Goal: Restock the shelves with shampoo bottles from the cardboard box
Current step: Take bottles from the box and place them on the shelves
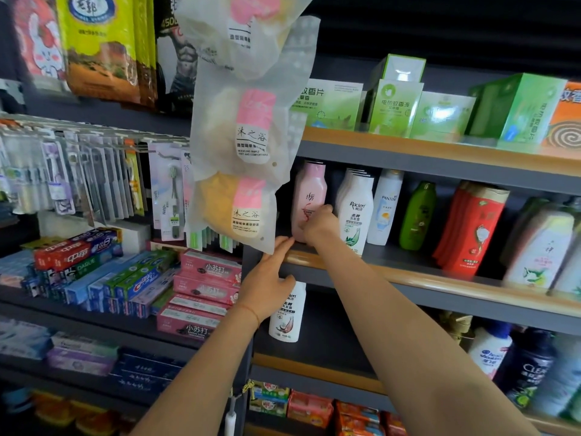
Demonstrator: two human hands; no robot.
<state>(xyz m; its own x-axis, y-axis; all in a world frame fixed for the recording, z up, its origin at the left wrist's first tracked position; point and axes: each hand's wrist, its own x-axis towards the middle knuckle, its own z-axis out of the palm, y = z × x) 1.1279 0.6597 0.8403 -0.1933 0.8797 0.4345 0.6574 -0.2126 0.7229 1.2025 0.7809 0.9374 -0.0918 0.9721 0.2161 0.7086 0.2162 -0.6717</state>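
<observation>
A pink shampoo bottle [309, 191] stands upright at the left end of the middle shelf [408, 273]. My right hand [319, 225] grips its lower part with curled fingers. My left hand [267, 283] is lower, its straight fingers touching the bottom edge of a hanging packet strip [248, 146] and the shelf's wooden lip. Beside the pink bottle stand white Raclen bottles [355, 209], a Pantene bottle [385, 209], a green bottle [418, 217] and red bottles [471, 228]. The cardboard box is out of view.
One white Raclen bottle [287, 313] stands on the shelf below, behind my left wrist. Green boxes [396, 105] fill the top shelf. Toothpaste boxes [141, 278] and hanging toothbrushes [94, 177] are on the left rack. Dark bottles [528, 372] stand at the lower right.
</observation>
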